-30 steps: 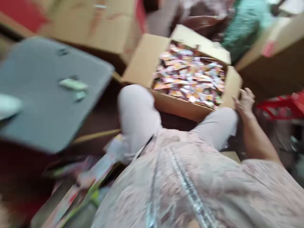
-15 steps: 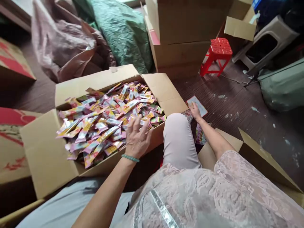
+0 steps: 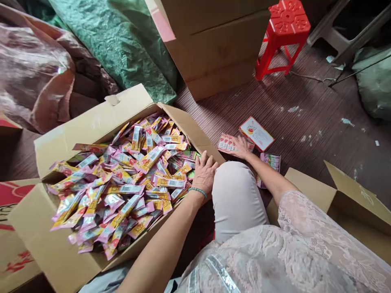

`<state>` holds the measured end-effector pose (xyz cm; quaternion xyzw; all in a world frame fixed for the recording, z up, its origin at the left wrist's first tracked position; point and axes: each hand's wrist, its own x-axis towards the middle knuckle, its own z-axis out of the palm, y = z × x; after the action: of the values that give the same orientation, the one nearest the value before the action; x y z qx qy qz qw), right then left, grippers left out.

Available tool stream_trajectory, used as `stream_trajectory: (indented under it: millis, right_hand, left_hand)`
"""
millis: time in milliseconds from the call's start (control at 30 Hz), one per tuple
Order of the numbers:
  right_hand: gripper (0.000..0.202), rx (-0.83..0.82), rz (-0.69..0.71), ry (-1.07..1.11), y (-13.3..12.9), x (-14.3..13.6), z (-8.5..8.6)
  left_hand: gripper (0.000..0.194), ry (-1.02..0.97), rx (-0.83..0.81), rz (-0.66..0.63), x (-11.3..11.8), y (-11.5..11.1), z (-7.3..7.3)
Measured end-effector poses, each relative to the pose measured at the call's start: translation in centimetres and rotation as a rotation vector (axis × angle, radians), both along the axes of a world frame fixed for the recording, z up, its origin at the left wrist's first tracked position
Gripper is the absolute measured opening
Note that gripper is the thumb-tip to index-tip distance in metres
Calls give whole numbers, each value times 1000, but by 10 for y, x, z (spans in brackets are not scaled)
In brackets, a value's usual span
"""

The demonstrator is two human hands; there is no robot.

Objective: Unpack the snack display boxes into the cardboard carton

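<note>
My left hand (image 3: 204, 173), with a beaded bracelet at its wrist, lies at the near right edge of a large open carton (image 3: 73, 130). Its fingers are slightly bent and touch the edge beside the heaped candy sachets (image 3: 152, 158), pink and yellow with barcodes. On the floor past my knee, my right hand (image 3: 242, 148) rests with fingers apart on a small flat box (image 3: 224, 141) that holds a row of reddish packets. Just beyond it lies a white card-like lid (image 3: 258, 132) with a red border. A second small box (image 3: 271, 160) with purplish packets is partly behind my right forearm.
An empty-looking carton (image 3: 351, 195) stands open at my right. Ahead are a tall carton (image 3: 220, 53), a red stool (image 3: 288, 32) and a green sack (image 3: 119, 40). A brownish sack (image 3: 36, 69) is at the left. Scraps dot the dark floor (image 3: 324, 110).
My left hand has moved off the heaped sachets to the carton's right edge. My right hand has left the white lid and come down on the box of reddish packets. The view has shifted.
</note>
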<state>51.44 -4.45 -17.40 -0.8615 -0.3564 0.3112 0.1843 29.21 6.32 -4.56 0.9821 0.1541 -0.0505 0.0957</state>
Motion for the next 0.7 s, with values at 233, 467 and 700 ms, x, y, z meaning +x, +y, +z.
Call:
stream_trajectory:
  millis: [233,467,700]
  right_hand:
    - [140,-356,228,-267,-12,16,-37]
    - [126,-265,-140,-48,-13,9,-16]
    - [92,398,-529,599,-46,23,35]
  left_hand:
    - [16,1,-45,-53,7,2,0]
    - [16,-11,-20,-70,8,3,-7]
    - [14,-23,-87,-51,15,8,-11]
